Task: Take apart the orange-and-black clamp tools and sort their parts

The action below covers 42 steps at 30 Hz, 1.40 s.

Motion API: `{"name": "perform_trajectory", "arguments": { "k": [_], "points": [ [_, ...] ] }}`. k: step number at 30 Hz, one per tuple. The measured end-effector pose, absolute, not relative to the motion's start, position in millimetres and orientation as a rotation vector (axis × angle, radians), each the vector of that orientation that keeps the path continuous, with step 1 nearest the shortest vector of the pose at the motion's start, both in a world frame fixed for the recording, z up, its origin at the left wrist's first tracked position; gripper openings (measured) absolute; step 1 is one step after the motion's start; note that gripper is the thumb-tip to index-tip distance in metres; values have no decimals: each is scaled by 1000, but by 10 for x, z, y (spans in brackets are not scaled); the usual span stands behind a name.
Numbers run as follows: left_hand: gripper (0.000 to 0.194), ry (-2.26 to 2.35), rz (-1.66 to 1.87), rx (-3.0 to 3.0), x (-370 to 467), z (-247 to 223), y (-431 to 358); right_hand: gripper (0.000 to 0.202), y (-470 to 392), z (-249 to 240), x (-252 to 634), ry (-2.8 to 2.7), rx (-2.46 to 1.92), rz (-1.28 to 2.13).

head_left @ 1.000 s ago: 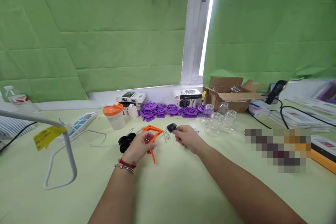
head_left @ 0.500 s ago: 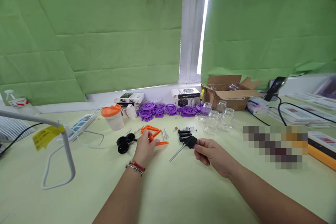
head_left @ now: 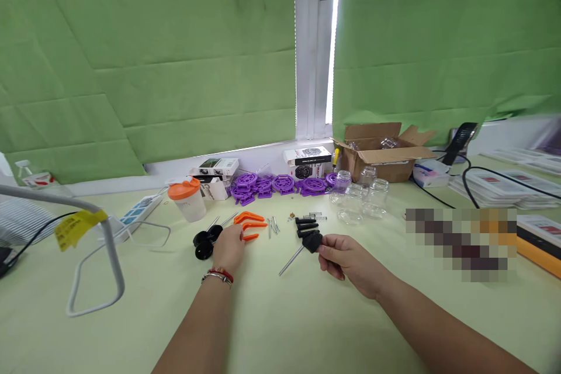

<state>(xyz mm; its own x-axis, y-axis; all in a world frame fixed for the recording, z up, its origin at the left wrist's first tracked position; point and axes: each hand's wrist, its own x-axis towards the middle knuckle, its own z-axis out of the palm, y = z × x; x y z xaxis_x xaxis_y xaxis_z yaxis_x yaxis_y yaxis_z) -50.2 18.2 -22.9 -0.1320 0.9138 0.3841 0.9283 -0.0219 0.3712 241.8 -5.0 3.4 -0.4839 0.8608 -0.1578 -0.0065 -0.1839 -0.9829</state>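
Black knob (head_left: 312,241) on a metal rod (head_left: 291,261) is right of the orange handles (head_left: 255,225), pinched in the fingertips of the right hand (head_left: 346,260); rod slants toward the person and left. Left hand (head_left: 228,248) is at the left ends of the orange handles, seems to touch them; fingers mostly hidden, can't tell if grasping or released. Metal pins (head_left: 269,229) lie just right of the orange handles, black sticks (head_left: 308,227) and springs (head_left: 315,217) further right. More black knobs (head_left: 204,250) left of the handles, near left hand. Behind the handles: purple wheels (head_left: 283,184). Lidded cup (head_left: 191,207) back left of them; glass jars (head_left: 377,196) and cardboard box (head_left: 390,156) well right, further back.
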Motion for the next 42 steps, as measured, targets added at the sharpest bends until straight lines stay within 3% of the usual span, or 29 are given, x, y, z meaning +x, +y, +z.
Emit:
{"name": "perform_trajectory", "arguments": {
  "k": [4, 9, 14, 19, 22, 26, 33, 42],
  "points": [
    [22, -2049, -907, -2192, -404, -289, 271, 22, -95, -27, 2332, -1485, -1020, 1705],
    [23, -1943, -988, -2290, -387, -276, 263, 13, -198, -159, 2136, -1738, -919, 1429],
    [21, -1992, -1282, -2056, -631, -46, 86, 10, -257, -279, 1829, -2279, -855, 754],
    [15, -2211, -1435, -1730, -887, 219, -113, 9, -261, -332, 1255, -2701, -444, 121],
    [14, -2265, -1508, -1578, -989, 300, -216, 9, -277, -328, 846, -2791, -290, -88],
    [14, -2271, -1593, -1349, -1102, 324, -298, 10, -246, -289, 332, -2749, -376, -104],
    [16, -2403, -1267, -1257, -1164, 269, -258, 17, -35, -385, -257, -2690, -681, -24],
    [20, -2191, -1203, -1587, -910, 170, -157, 27, -205, -297, 518, -2680, -541, -99]
  ]
}}
